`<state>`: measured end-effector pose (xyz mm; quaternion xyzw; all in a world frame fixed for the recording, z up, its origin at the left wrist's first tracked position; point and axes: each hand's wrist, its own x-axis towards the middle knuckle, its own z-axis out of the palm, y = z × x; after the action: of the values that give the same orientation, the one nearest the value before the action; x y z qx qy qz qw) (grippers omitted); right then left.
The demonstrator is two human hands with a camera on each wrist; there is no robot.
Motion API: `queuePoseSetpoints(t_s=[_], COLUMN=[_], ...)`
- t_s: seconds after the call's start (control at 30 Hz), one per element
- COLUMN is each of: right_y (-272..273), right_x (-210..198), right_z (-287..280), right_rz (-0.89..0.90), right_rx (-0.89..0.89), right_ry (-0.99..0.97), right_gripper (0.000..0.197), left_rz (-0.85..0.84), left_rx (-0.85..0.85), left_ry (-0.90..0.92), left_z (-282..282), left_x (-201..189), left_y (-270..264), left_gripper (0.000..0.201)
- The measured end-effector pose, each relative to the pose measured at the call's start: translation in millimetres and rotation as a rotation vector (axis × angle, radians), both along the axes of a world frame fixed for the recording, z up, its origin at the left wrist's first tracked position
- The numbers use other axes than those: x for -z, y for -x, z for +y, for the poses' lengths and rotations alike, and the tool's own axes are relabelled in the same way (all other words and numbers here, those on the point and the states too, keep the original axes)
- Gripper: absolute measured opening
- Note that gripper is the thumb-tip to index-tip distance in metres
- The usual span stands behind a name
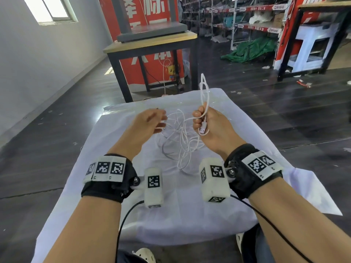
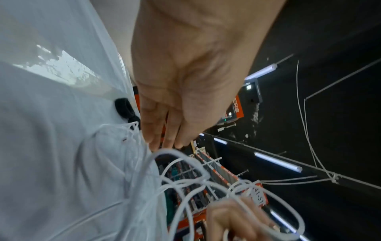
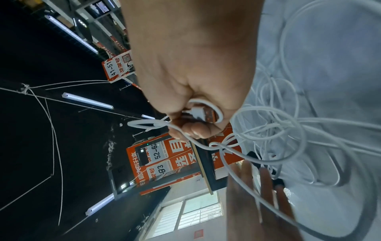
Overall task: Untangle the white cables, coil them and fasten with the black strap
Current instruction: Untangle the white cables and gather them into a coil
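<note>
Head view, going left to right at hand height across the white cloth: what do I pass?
Left hand with fingers relaxed → loose white cables tangled over the cloth → right hand gripping a cable loop and USB plug.

White, slightly wrinkled cloth (image 1: 190,215) covers the tabletop. Behind it, a black-legged table with a pale wooden top (image 1: 152,44) carries a flat grey slab (image 1: 152,31). Red banner with large white characters (image 1: 157,76) stands behind that table. Dark plank floor (image 1: 266,111), scattered with paper scraps. Crumpled green tarpaulin (image 1: 250,50) lies on the floor near the long metal storage shelves with red label strips (image 1: 237,16). Window (image 1: 51,8) high in the grey wall.
</note>
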<state>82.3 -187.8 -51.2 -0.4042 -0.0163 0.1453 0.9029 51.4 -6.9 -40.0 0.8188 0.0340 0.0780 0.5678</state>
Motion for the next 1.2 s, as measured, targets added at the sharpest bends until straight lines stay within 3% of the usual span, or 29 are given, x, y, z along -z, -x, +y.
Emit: queuePoseSetpoints(t_s=[0.23, 0.4, 0.5, 0.57, 0.63, 0.67, 0.83, 0.97, 1.03, 1.13, 1.2], right_y=[-3.5, -10.5, -8.9, -8.1, -9.8, -10.7, -13.2, -10.9, -10.2, -9.8, -9.3], right_x=[-4.1, -6.8, -9.2, -9.0, -7.3, -6.3, 0.0, 4.0, 6.2, 8.5, 8.8], right_z=[-6.9, -15.9, -17.9, -17.1, -17.5, -18.8, -24.8, -27.3, -25.8, -21.9, -19.8], right_rz=[0.041, 0.094, 0.090, 0.084, 0.088, 0.095, 0.204, 0.276, 0.291, 0.294, 0.292], right_rx=[-0.002, 0.132, 0.196, 0.257, 0.324, 0.358, 0.530, 0.623, 0.603, 0.552, 0.509], right_ry=[-0.248, -0.433, -0.510, -0.496, -0.479, -0.467, -0.315, -0.135, -0.070, -0.024, -0.008], right_gripper=[0.028, 0.028, 0.028, 0.034, 0.037, 0.038, 0.039, 0.041, 0.041, 0.039, 0.037], left_rz=[0.287, 0.364, 0.430, 0.456, 0.401, 0.356, -0.016, -0.319, -0.223, 0.262, 0.359], left_rx=[0.348, 0.420, 0.460, 0.451, 0.356, 0.264, -0.332, -0.517, -0.471, -0.255, -0.137], left_ry=[-0.303, -0.674, -0.894, -1.048, -1.080, -1.024, -0.782, -0.797, -0.848, -0.886, -0.955], left_z=[-26.6, -27.6, -30.3, -28.1, -18.2, -11.0, 31.0, 45.3, 47.5, 40.6, 29.7], left_x=[8.0, 13.2, 20.2, 22.1, 20.9, 19.3, 4.7, -1.3, 7.1, 15.2, 7.5], left_y=[9.5, 3.7, -1.0, -3.9, -8.0, -9.8, -8.4, 4.6, 4.7, 6.9, 8.9], left_gripper=[0.040, 0.084, 0.073, 0.049, 0.015, 0.007, 0.018, 0.032, 0.036, 0.057, 0.074])
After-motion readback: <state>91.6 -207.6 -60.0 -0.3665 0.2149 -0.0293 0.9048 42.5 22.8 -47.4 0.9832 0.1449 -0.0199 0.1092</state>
